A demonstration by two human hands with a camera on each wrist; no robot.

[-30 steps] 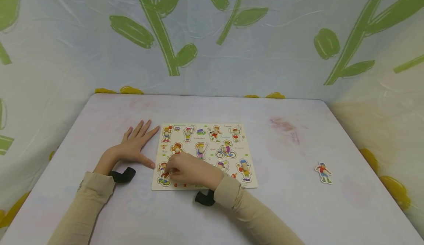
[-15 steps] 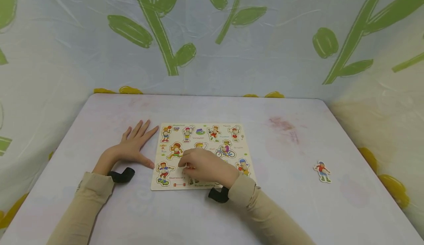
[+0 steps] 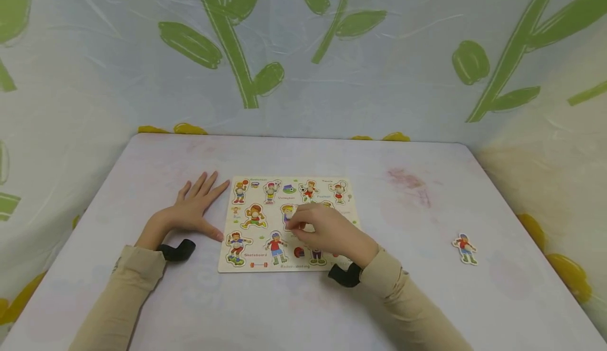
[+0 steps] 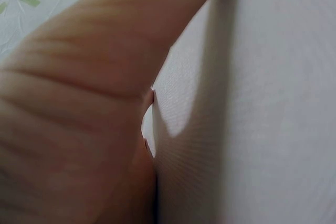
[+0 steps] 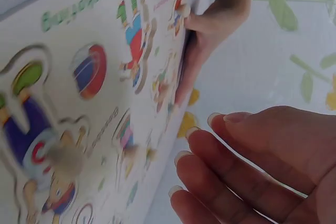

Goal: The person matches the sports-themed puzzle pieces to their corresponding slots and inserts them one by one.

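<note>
A cream peg puzzle board [image 3: 263,237] printed with sports figures lies flat on the table, most of its recesses filled with knobbed pieces. My left hand [image 3: 192,211] rests with fingers spread on the table, its thumb tip at the board's left edge. Over the middle of the board hovers my right hand [image 3: 327,230], fingers loosely bent; in the right wrist view nothing is between its fingertips [image 5: 184,156]. The skateboarder piece [image 3: 236,248] sits in the lower left corner. Beside it, the roller-skating recess [image 3: 276,248] shows its printed figure without a knob.
A loose roller-skater piece [image 3: 465,249] with a knob lies on the table [image 3: 412,298] to the right of the board. Cloth walls [image 3: 379,77] with green leaf prints stand behind and at both sides. Dark wrist straps [image 3: 177,251] sit at both wrists.
My right hand has left the skateboarder piece and moved right across the board, uncovering the roller-skating recess. The left hand and the loose piece have stayed in place.
</note>
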